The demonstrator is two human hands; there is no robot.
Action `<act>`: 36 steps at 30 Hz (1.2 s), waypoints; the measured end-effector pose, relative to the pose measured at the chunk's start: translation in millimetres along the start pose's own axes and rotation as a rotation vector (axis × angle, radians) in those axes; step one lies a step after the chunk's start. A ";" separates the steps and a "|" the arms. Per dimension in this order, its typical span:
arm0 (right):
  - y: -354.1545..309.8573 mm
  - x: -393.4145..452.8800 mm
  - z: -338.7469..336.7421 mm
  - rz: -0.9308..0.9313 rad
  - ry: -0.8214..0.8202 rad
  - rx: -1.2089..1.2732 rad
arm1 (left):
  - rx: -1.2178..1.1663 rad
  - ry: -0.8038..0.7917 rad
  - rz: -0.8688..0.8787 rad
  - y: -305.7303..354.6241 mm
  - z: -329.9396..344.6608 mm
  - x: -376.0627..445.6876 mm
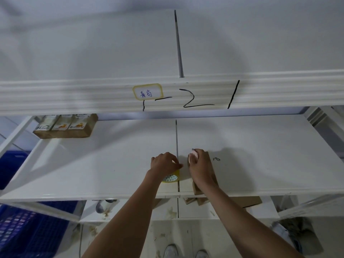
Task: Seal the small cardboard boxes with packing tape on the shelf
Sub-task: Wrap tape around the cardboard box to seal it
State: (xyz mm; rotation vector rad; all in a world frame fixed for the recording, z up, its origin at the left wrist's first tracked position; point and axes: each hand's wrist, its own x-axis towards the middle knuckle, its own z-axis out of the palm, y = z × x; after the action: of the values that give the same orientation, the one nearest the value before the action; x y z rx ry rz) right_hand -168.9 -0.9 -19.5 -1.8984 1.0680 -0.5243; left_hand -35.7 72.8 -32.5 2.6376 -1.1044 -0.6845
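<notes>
A small brown cardboard box [210, 164] lies on the white shelf [260, 155] near its front edge, mostly covered by my right hand [200, 168]. That hand rests on the box top and grips a small pink and white object [193, 155] at the box's far end. Just left of the box my left hand [164, 162] holds a roll of packing tape [170, 177] with a yellowish rim and a patterned core, fingertips pinching toward the box. The strip between roll and box is too thin to make out.
A row of brown boxes with printed labels [65, 126] sits at the shelf's back left. A blue plastic crate [24, 228] stands at lower left. More cardboard pieces [242, 201] lie on the lower shelf. The upper shelf beam [74, 95] hangs above.
</notes>
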 end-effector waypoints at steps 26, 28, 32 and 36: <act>42.9 -0.9 14.2 -0.242 -0.191 -0.049 | -0.172 -0.034 -0.036 -16.7 4.2 5.1; 43.3 -0.1 14.3 -0.253 -0.188 -0.044 | -0.174 -0.030 -0.022 -16.2 4.2 5.5; 45.3 0.9 13.7 -0.279 -0.194 -0.029 | -0.175 -0.042 -0.008 -14.3 4.2 7.1; 45.7 0.3 10.3 -0.279 -0.200 -0.026 | -0.167 -0.045 0.001 -13.0 3.9 8.7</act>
State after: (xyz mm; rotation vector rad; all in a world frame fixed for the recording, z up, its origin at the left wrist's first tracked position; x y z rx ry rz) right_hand -183.1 -7.7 -63.7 -2.0874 0.6884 -0.4652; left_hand -24.2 75.7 -43.4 2.4928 -1.0125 -0.8021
